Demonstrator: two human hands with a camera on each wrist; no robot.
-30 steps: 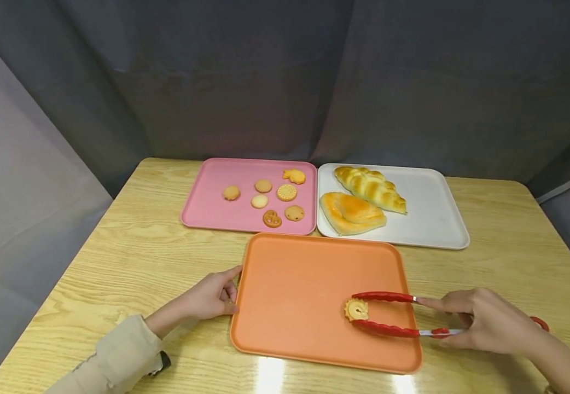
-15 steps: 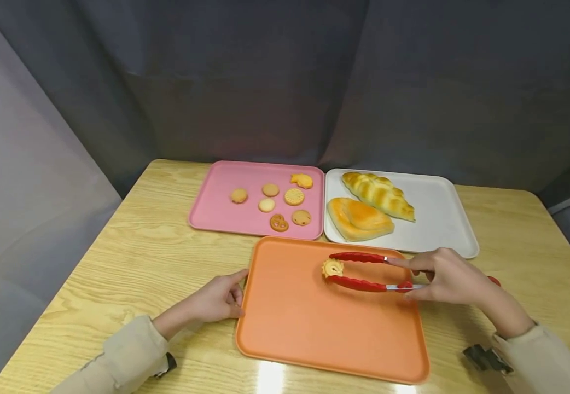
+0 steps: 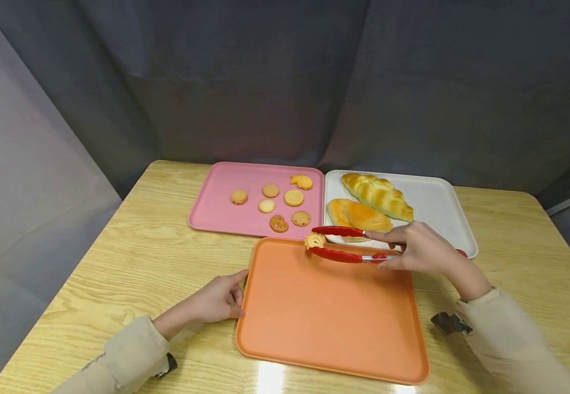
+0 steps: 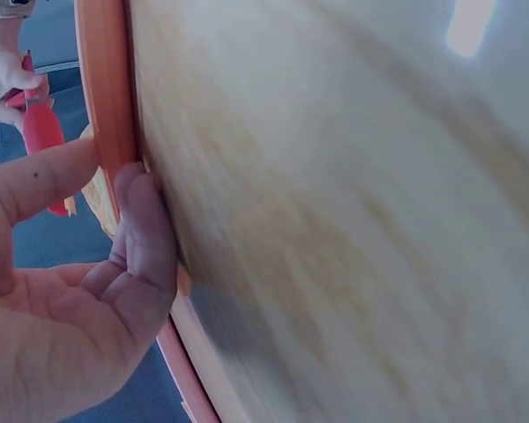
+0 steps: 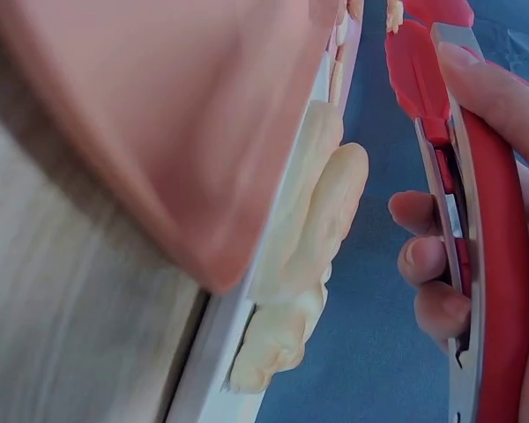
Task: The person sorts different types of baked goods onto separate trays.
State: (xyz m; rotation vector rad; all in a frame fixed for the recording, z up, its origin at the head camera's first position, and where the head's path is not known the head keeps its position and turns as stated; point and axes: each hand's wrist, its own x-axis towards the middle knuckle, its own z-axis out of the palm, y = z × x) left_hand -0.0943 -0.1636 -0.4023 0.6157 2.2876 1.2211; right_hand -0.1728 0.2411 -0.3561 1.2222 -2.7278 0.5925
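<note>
My right hand holds red-tipped tongs by their metal arms. Between the tong tips is a small ruffled yellow cookie, lifted above the far edge of the orange tray. In the right wrist view the thumb lies on one arm of the tongs and curled fingers lie on the other. At the orange tray's left rim, my left hand grips the edge with thumb and fingers, which the left wrist view shows closely on the rim.
Behind, a pink tray bears several cookies, among them a pretzel and a fish-shaped one. Beside it, a white tray holds a braided loaf and a folded bread. A dark curtain hangs behind the wooden table.
My right hand has carried the tongs and cookie up off the orange tray, away from me and leftward, toward the pink tray. The left hand stays at the rim; the view shifted slightly.
</note>
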